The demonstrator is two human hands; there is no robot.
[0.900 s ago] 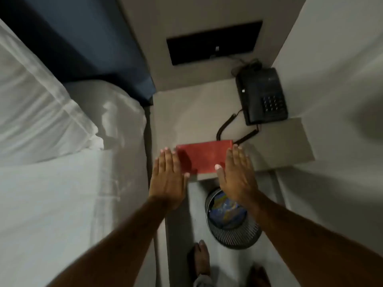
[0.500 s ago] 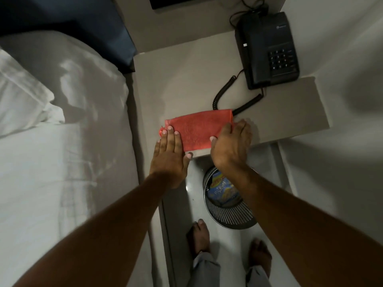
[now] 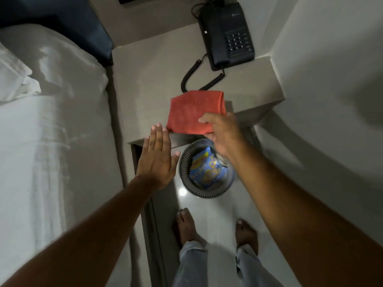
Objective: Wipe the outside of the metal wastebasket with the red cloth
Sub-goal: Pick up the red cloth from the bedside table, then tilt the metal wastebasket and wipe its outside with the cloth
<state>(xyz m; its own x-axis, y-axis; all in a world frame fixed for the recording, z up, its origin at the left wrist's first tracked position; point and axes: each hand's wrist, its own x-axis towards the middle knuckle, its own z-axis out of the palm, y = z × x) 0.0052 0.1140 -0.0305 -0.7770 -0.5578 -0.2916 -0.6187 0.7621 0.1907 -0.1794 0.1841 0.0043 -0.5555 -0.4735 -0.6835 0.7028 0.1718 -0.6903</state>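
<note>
Bedside surface, red cloth lifted at one edge, wastebasket on the floor below.

Your beige surface (image 3: 149, 83) stood between the white bed (image 3: 51, 141) and a pale wall, carrying a black telephone (image 3: 227, 34) with its coiled cord. The metal wastebasket (image 3: 187, 184) sat on the glossy floor under the front edge, a blue snack wrapper (image 3: 207, 170) inside. Your right hand (image 3: 221, 133) pinched the near edge of the red cloth (image 3: 192, 112); half a second earlier it lay flat under both palms. Your left hand (image 3: 157, 160) was spread flat, fingers together, now drawn back off the cloth.
</note>
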